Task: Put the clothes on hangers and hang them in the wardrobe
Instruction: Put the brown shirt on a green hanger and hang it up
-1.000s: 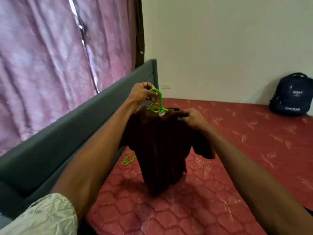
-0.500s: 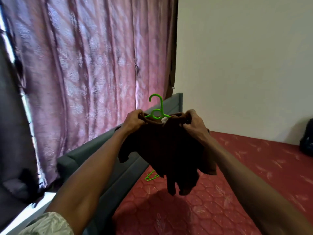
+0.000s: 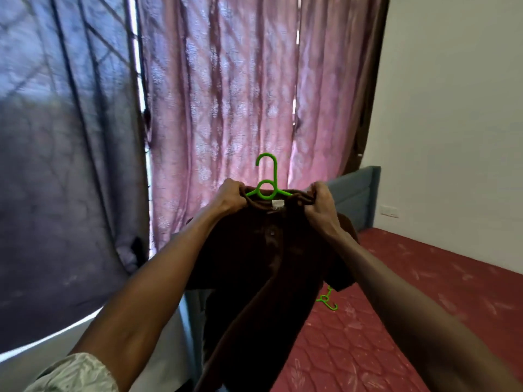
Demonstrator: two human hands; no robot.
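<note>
A dark brown shirt [image 3: 263, 267] hangs on a bright green hanger [image 3: 267, 179], held up in front of me at chest height. My left hand [image 3: 230, 195] grips the shirt's left shoulder over the hanger arm. My right hand [image 3: 319, 200] grips the right shoulder the same way. The hanger's hook stands up free between both hands, and a white label shows at the collar. The shirt's lower part dangles over the bed edge. No wardrobe is in view.
A second green hanger [image 3: 328, 299] lies on the red patterned mattress [image 3: 396, 306] at the right. A grey-blue headboard [image 3: 356, 196] stands behind the shirt. Pink curtains [image 3: 240, 94] and a darker curtain [image 3: 65, 165] fill the left and centre; a white wall [image 3: 452, 108] is at right.
The view has swung left and up from the bed to the curtains. My left hand left the hook and took the shirt's shoulder. The shirt on its hanger rose off the mattress.
</note>
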